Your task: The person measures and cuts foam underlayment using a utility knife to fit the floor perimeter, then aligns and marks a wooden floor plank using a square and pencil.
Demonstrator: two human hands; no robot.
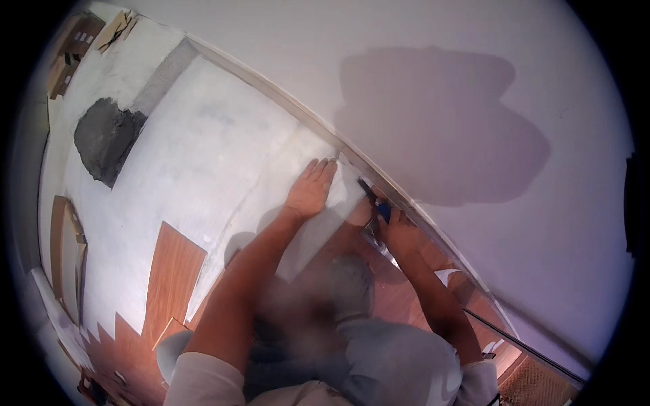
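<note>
1 tool, blk. & blue, narrow, type unclear: in R. hand, fingers closed round it, low by foot of pale wall. Long axis: slantwise, roughly along wall base; blk. end points fwd. & L., blue end back to R. palm. Tip is over or near edge of white sheeting; contact can't tell.

1 L. hand: palm down on sheeting, fingers extended, gripping 0 items; L. of tool, near wall base.

Progress, judged: part-way. Wood-tone flooring lies L. of knees, w/ stepped ends; similar reddish surface under R. arm. Sheeting shows exposed ahead & L., so apparently much left. State of edge at tool tip: can't tell.

Also: 1 dk. grey patch, far L.; cardboard, L. rim.
</note>
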